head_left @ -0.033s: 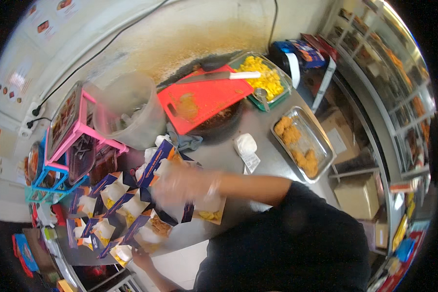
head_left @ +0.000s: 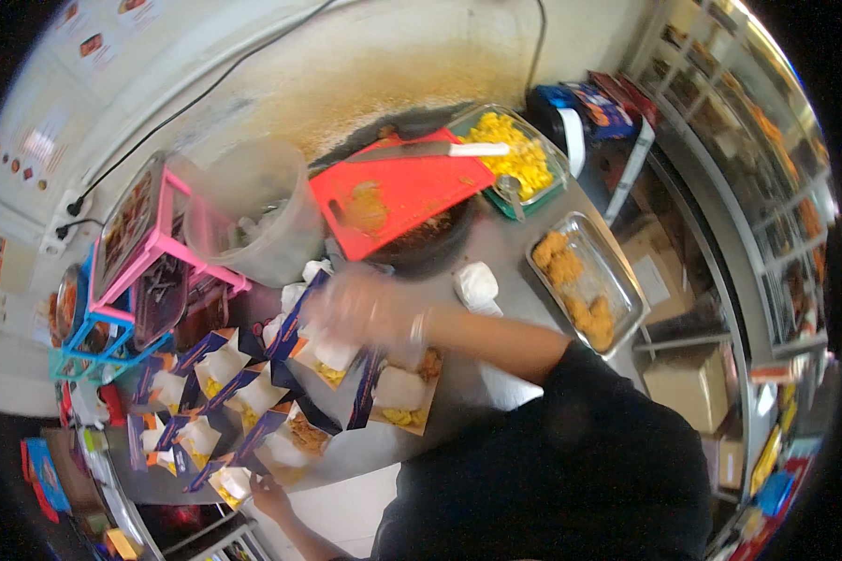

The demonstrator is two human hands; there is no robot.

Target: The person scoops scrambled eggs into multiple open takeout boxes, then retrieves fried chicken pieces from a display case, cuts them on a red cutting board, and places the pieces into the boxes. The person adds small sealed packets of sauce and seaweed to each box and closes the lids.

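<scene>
My right hand (head_left: pixel 363 307), in a clear plastic glove, hovers over the back of a cluster of open dark blue and orange paper food boxes. Motion smears its fingers. Below it, one food box (head_left: pixel 327 369) holds a white bundle and yellow scrambled egg. Beside that, another box (head_left: pixel 398 397) contains a white bundle, egg and a brown fried piece. At the front edge, my left hand (head_left: pixel 271 497) has its fingers closed at the edge of a box (head_left: pixel 232 484) with egg and a white bundle. Several similar filled boxes stand between.
A steel tray (head_left: pixel 624 297) with fried chicken pieces stands at the right. Behind lie a red cutting board (head_left: pixel 407 196), a knife (head_left: pixel 440 150) and a tray of scrambled egg (head_left: pixel 507 154). A white bundle (head_left: pixel 477 283) sits mid-table. A clear tub (head_left: pixel 253 215) and pink rack (head_left: pixel 164 248) occupy the left.
My right hand has moved slightly up and right, uncovering more of the boxes below. The view has shifted a little. My left hand stays at the front box.
</scene>
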